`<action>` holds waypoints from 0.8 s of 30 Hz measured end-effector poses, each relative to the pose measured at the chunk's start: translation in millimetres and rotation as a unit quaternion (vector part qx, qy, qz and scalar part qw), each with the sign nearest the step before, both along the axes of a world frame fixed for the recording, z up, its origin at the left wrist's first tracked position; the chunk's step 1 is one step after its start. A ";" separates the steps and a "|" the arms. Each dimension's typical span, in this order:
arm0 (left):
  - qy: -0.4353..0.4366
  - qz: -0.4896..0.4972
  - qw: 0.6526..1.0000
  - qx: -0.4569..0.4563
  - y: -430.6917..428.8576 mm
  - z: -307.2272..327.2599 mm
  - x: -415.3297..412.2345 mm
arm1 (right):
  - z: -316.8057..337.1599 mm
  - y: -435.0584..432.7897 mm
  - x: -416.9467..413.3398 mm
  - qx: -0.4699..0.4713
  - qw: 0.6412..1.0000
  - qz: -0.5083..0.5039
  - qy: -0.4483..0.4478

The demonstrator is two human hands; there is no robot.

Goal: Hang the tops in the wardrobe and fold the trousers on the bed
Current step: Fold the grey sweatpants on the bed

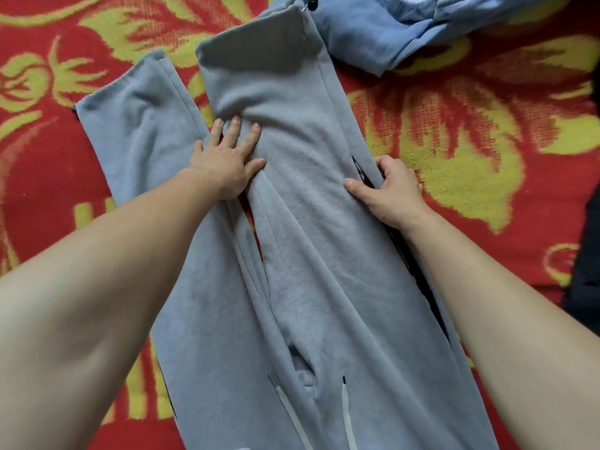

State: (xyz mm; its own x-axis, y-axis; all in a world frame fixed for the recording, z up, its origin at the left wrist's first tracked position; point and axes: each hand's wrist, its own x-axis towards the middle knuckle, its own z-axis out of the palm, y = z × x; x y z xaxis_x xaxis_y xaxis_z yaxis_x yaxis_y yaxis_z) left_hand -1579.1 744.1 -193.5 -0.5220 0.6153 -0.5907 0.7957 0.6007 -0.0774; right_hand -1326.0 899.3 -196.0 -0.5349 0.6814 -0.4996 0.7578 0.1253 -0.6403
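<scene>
Grey fleece trousers (pixel 311 222) lying spread on red-and-yellow floral bed cover (pixel 487 164). Left hand (pixel 227 160) released, pressing flat, smoothing inner leg. Right hand (pixel 393 190) clenching outer seam, likely aligning for fold.

Cloth throughout: fleece, woven blanket, smooth shirting.

The grey trousers (pixel 311 222) at the centre are seen to be of soft, matt, brushed fleece with a faintly napped surface; their white drawstrings (pixel 344 417) at 6 o'clock look like flat woven cord. The bed (pixel 470 151) is covered by a red and yellow-green blanket of coarse, fuzzy, matt weave. At 1 o'clock a blue garment (pixel 373 30) of smoother, thinner cloth is shown. A dark matt fabric (pixel 584 280) is glimpsed at 3 o'clock.
</scene>
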 end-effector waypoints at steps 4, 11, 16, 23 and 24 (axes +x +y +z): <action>-0.006 -0.001 1.000 0.003 1.4 2.4 -3.2 | 2.8 -4.5 -2.5 -0.019 1.000 -0.020 0.007; 0.123 -0.099 0.976 0.148 29.2 40.8 0.1 | 6.5 -12.1 -5.4 -0.054 0.998 -0.040 0.009; 0.183 -0.269 0.923 0.205 97.8 54.5 12.0 | -4.4 -11.8 -7.2 0.013 1.000 0.012 -0.001; 0.133 -0.393 0.898 0.148 162.8 36.2 25.5 | -13.7 -11.5 -7.0 0.053 0.998 0.018 0.015; 0.138 -0.373 0.906 0.147 165.3 35.6 22.7 | -14.7 -11.8 -7.3 0.057 0.998 0.018 0.019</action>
